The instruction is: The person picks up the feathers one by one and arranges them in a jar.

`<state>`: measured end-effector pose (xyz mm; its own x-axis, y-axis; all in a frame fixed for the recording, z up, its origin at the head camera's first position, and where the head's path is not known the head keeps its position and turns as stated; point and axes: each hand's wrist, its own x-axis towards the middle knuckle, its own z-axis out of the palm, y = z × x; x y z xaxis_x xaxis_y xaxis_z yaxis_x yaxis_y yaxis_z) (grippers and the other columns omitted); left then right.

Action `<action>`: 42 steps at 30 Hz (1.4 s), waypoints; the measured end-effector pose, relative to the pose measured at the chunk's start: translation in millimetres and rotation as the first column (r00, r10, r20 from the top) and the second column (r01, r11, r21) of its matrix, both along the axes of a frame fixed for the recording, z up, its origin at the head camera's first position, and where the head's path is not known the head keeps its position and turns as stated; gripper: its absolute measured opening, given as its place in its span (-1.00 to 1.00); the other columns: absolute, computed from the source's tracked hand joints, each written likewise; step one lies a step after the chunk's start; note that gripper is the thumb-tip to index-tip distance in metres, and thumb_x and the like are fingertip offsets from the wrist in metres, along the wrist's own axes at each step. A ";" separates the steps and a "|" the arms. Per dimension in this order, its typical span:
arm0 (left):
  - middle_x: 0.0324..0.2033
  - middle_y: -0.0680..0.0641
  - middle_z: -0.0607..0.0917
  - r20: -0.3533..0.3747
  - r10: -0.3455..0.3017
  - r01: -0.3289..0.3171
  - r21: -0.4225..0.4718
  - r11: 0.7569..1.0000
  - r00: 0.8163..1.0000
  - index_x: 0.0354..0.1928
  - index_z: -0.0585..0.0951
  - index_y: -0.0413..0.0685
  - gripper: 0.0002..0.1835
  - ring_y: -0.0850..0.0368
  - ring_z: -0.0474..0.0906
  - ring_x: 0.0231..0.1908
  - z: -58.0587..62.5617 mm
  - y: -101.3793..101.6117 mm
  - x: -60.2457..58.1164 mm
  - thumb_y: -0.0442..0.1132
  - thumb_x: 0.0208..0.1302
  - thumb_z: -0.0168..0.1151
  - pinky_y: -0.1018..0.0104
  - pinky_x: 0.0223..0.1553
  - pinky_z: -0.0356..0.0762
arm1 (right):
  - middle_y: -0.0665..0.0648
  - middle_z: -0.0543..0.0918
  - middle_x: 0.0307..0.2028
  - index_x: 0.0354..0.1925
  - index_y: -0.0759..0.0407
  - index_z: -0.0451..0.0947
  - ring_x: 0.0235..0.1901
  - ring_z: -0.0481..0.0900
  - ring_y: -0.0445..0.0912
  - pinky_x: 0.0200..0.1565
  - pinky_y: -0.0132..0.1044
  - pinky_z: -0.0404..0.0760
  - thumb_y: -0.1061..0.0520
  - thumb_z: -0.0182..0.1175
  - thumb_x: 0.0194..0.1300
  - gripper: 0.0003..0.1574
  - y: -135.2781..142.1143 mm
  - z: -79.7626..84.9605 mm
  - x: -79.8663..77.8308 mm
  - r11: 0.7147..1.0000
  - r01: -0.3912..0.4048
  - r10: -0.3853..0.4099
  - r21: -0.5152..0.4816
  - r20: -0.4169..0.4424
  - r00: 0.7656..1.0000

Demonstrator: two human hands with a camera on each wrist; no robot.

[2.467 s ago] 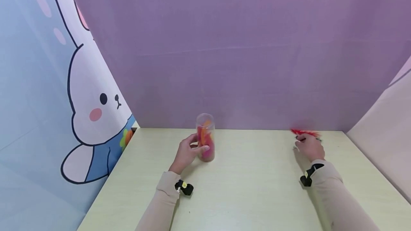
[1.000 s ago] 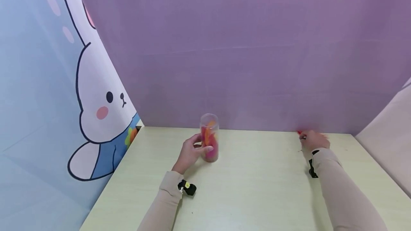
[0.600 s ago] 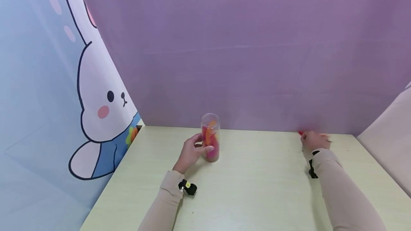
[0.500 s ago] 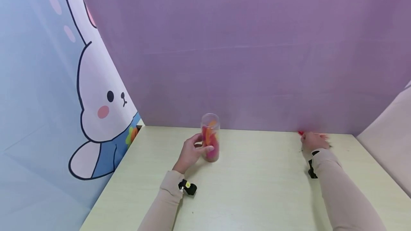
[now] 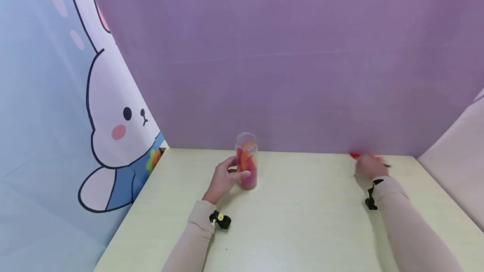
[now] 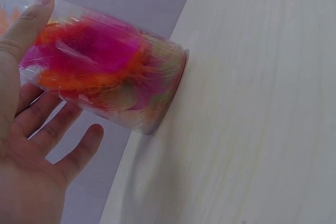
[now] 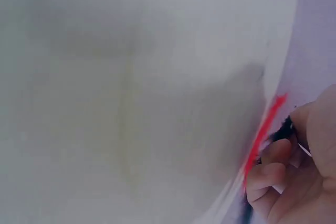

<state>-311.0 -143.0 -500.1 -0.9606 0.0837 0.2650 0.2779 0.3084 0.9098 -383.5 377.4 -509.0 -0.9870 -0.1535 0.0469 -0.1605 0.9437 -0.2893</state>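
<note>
My left hand (image 5: 223,179) holds a clear cylindrical jar (image 6: 168,72) upright on the table, thumb on the near side and fingers spread behind. Inside it are pink, orange and red feathers (image 6: 105,51), also visible in the head view. At the table's far right edge is my right hand (image 5: 369,167), its fingers curled. The right wrist view shows the fingertips pinching a thin black feather-like strip (image 7: 284,129), blurred and partly covered by the fingers. Just beyond them, a red feather (image 7: 260,135) lies along the back edge.
The pale wooden table (image 5: 295,213) meets a purple cloth backdrop (image 5: 287,70). A blue cloth with a printed white rabbit (image 5: 113,108) hangs at the left, and a pale cloth (image 5: 457,158) borders the right side. Small dark specks dot the tabletop.
My right hand stays at the back edge, its wrist turning slightly, and more of the black strip shows to its right. The left hand keeps holding the jar in place.
</note>
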 end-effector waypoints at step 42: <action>0.08 -0.08 0.74 0.009 -0.004 0.003 0.036 0.999 1.000 0.22 0.64 0.03 -0.39 -0.03 0.63 0.13 1.3 0.4 0.4 -0.12 0.08 0.60 -0.02 0.21 0.65 | 0.56 0.68 -0.10 0.11 0.59 0.53 -0.36 0.69 -0.38 -0.22 -0.30 0.80 0.30 0.10 0.52 -0.64 -43.4 34.0 39.3 0.783 -0.071 -0.042 -0.618 -0.166 0.985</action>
